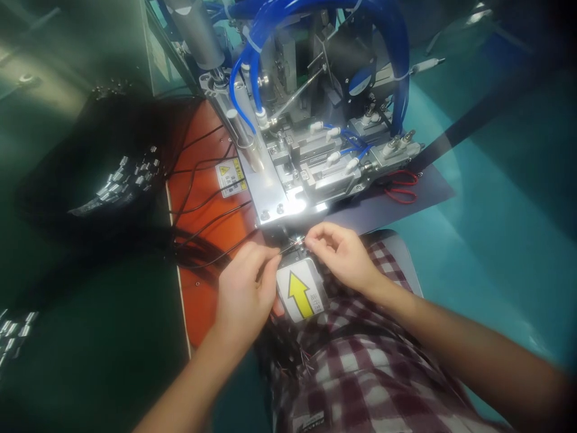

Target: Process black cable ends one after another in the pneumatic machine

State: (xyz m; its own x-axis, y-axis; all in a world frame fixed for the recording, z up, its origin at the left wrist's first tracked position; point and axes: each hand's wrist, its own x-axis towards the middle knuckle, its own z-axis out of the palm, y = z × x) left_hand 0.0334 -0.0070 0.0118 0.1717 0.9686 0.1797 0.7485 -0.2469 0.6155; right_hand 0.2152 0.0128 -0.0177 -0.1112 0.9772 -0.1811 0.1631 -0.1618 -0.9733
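Note:
A metal machine with blue air hoses stands in front of me. At its front edge, my left hand pinches a thin black cable between thumb and fingers. My right hand is closed just to the right, its fingertips pinched at the cable's other end, by a small bright metal part of the machine. What exactly the right fingertips hold is too small to tell. Below the fingertips sits a white plate with a yellow arrow.
An orange board with a warning label lies left of the machine, crossed by black cables. Farther left are bundles of black cables with shiny ends. Red wire loops lie at the right. Checked cloth covers my body.

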